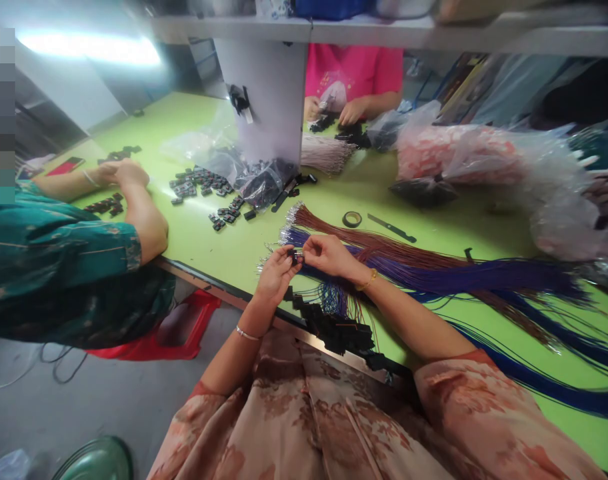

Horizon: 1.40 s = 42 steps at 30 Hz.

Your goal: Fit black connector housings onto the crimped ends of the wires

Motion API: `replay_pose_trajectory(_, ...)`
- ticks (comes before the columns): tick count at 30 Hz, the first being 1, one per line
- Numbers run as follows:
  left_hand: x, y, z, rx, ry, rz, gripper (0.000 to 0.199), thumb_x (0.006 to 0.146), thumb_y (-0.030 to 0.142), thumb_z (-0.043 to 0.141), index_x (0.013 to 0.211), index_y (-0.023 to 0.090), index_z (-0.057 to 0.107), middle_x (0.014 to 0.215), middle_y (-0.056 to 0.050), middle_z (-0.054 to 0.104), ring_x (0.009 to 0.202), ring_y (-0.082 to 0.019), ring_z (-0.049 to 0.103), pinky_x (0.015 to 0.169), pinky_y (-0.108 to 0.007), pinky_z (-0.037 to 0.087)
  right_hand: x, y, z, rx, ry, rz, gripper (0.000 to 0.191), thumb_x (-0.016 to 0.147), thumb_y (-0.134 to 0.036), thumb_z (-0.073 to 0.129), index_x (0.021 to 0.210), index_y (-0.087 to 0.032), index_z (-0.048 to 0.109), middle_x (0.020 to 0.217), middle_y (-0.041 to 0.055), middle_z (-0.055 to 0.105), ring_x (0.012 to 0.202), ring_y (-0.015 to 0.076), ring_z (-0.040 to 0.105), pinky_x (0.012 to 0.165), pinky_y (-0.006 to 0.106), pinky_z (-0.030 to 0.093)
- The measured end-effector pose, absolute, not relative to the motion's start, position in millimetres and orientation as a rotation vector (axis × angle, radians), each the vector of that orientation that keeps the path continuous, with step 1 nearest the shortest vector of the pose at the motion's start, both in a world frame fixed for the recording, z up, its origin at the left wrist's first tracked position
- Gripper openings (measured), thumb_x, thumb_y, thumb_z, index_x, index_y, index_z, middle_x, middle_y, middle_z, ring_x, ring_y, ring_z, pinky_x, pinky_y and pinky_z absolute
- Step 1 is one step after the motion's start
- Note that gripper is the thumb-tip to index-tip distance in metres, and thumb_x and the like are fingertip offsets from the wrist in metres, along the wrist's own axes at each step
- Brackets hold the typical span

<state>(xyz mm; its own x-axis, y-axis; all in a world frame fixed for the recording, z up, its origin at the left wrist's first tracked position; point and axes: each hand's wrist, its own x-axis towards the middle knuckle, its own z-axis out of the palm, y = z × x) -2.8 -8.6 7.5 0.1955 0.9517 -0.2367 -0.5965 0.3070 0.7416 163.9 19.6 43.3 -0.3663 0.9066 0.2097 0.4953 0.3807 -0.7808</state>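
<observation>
Between the fingertips of my left hand (275,275) is a small black connector housing (295,256). My right hand (329,256) is pinched close against its right side; whatever lies between those fingertips is too small to make out. Just behind both hands, bundles of brown wires (334,230) and purple wires (409,270) lie with their silvery terminal ends to the left. A heap of black connectors (337,330) sits at the table's near edge, below my wrists, with thin blue wires (331,297) beside it.
A roll of black tape (353,219) and a dark flat blade-like tool (391,228) lie beyond the wires. Loose black connectors (199,183) and plastic bags (267,183) surround a white post (269,100). Co-workers sit at left and opposite. A red stool (204,320) stands below.
</observation>
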Motion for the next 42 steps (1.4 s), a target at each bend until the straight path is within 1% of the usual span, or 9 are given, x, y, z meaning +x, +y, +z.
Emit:
replay_pose_trajectory(6,-3.0,-8.8,6.3,0.601,0.767,1.164,0.031,0.073,0.016,0.07,0.102,0.019,0.06,0.095,-0.002,0.062,0.085,-0.011,0.061,0.09,-0.031,0.047,161.7,15.8,44.1,-1.269,-2.006,0.717,0.008,0.072,-0.023,0.062,0.069,-0.016,0.06,0.063,-0.0013,0.06,0.055,0.0091,0.047,0.054,0.021,0.032)
replay_pose_trajectory(14,0.9,-11.3,6.6,0.631,0.792,1.187,0.033,0.071,0.017,0.072,0.101,0.019,0.061,0.097,-0.003,0.063,0.089,-0.012,0.061,0.089,-0.03,0.048,158.5,11.7,46.4,-1.306,-2.02,0.648,0.005,0.07,-0.018,0.059,0.066,-0.017,0.056,0.061,-0.0013,0.058,0.055,0.01,0.046,0.055,0.022,0.03)
replay_pose_trajectory(22,3.7,-14.9,8.9,0.683,0.867,1.209,0.034,0.069,0.019,0.074,0.1,0.018,0.061,0.093,-0.003,0.065,0.087,-0.013,0.062,0.087,-0.031,0.05,157.2,9.1,47.9,-1.269,-2.124,0.604,0.008,0.076,-0.02,0.054,0.07,-0.017,0.057,0.063,0.0006,0.06,0.056,0.0112,0.045,0.056,0.024,0.028)
replay_pose_trajectory(29,0.5,-14.6,6.9,0.799,0.953,1.184,0.034,0.068,0.022,0.074,0.099,0.017,0.061,0.093,-0.005,0.066,0.084,-0.015,0.063,0.08,-0.031,0.052,158.3,5.7,43.9,-1.299,-2.166,0.606,0.011,0.075,-0.019,0.056,0.064,-0.017,0.055,0.062,0.0002,0.058,0.057,0.0107,0.043,0.056,0.024,0.026)
replay_pose_trajectory(32,6.4,-31.9,15.9,1.107,1.075,1.222,0.03,0.078,0.024,0.065,0.106,0.016,0.06,0.098,-0.008,0.067,0.089,-0.018,0.064,0.081,-0.034,0.053,169.1,11.0,50.0,-1.215,-2.184,0.754,0.013,0.079,-0.022,0.053,0.068,-0.016,0.058,0.063,-0.0005,0.058,0.057,0.0101,0.044,0.057,0.023,0.029)
replay_pose_trajectory(35,24.9,-63.3,27.4,1.763,1.083,1.254,0.029,0.087,0.019,0.05,0.114,0.016,0.06,0.113,-0.012,0.065,0.107,-0.02,0.06,0.096,-0.039,0.048,177.3,18.4,61.2,-1.194,-2.106,0.837,0.017,0.083,-0.024,0.049,0.075,-0.015,0.061,0.071,0.0006,0.062,0.062,0.0103,0.048,0.06,0.023,0.033)
replay_pose_trajectory(38,51.0,-92.6,30.5,2.386,0.678,0.868,0.036,0.089,0.014,0.043,0.122,0.016,0.057,0.115,-0.012,0.065,0.108,-0.02,0.06,0.095,-0.035,0.049,170.0,19.1,65.2,-1.212,-2.222,0.814,0.016,0.083,-0.023,0.051,0.077,-0.015,0.062,0.073,0.0015,0.063,0.063,0.0109,0.049,0.062,0.023,0.034)
replay_pose_trajectory(40,65.1,-104.1,28.4,2.561,0.5,0.648,0.037,0.092,0.018,0.041,0.126,0.013,0.054,0.116,-0.013,0.066,0.107,-0.02,0.061,0.094,-0.035,0.05,159.0,15.1,59.9,-1.242,-2.393,0.734,0.013,0.083,-0.021,0.052,0.077,-0.015,0.063,0.075,0.0031,0.064,0.066,0.0123,0.05,0.064,0.025,0.034)
replay_pose_trajectory(42,71.5,-107.7,26.8,2.613,0.437,0.613,0.037,0.094,0.026,0.041,0.125,0.01,0.055,0.117,-0.014,0.066,0.107,-0.021,0.061,0.096,-0.035,0.049,149.2,10.3,50.0,-1.329,-2.505,0.573,0.011,0.083,-0.021,0.055,0.081,-0.015,0.064,0.082,0.0062,0.064,0.072,0.0149,0.052,0.066,0.026,0.033)
